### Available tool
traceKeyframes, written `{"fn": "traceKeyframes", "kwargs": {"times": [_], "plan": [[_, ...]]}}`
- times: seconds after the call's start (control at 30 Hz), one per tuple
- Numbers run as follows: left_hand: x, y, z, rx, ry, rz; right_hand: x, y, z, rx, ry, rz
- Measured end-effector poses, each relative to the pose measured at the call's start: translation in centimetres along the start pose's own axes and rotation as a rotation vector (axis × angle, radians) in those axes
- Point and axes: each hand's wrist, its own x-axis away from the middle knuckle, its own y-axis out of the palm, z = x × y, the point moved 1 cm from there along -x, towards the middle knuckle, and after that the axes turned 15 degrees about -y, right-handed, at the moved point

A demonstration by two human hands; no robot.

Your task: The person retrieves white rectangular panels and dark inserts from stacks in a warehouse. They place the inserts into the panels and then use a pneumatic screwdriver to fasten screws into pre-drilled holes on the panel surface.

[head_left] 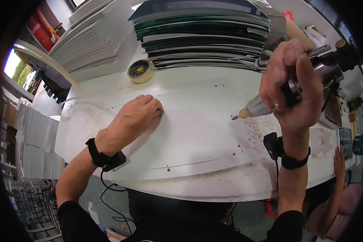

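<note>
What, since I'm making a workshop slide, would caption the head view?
Right hand holding a tool, its tip at a white panel; left hand at the same panel.

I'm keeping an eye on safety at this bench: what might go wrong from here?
The right hand grips a metal tool with its tip at the white panel, so a slip might scratch or mark that surface. The left hand rests on the same panel, so a sideways shift of it could nudge the panel out of place. The round tub of small pieces looks open and might spill if bumped.
</note>
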Motion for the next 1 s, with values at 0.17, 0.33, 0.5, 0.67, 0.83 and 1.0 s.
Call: {"fn": "traceKeyframes", "kwargs": {"times": [0.17,0.33,0.5,0.67,0.83,1.0], "plan": [[-0.3,-0.8,0.4,0.001,0.026,-0.041,0.3,0.0,-0.1,-0.003,0.011,0.095],[0.0,-0.2,0.3,-0.004,0.096,0.058,0.4,0.2,0.0,0.007,0.036,0.191],[0.5,0.4,-0.1,0.019,0.091,0.078,0.2,0.7,0.2,0.044,0.067,0.216],[0.0,-0.3,0.1,0.083,0.06,0.007,0.0,0.6,0.3,0.079,0.065,0.129],[-0.2,-0.7,-0.1,0.075,0.033,-0.024,0.1,1.1,0.0,0.101,0.07,0.149],[0.0,-0.6,-0.6,0.063,0.019,-0.002,0.1,1.2,0.4,0.066,0.062,0.168]]}}
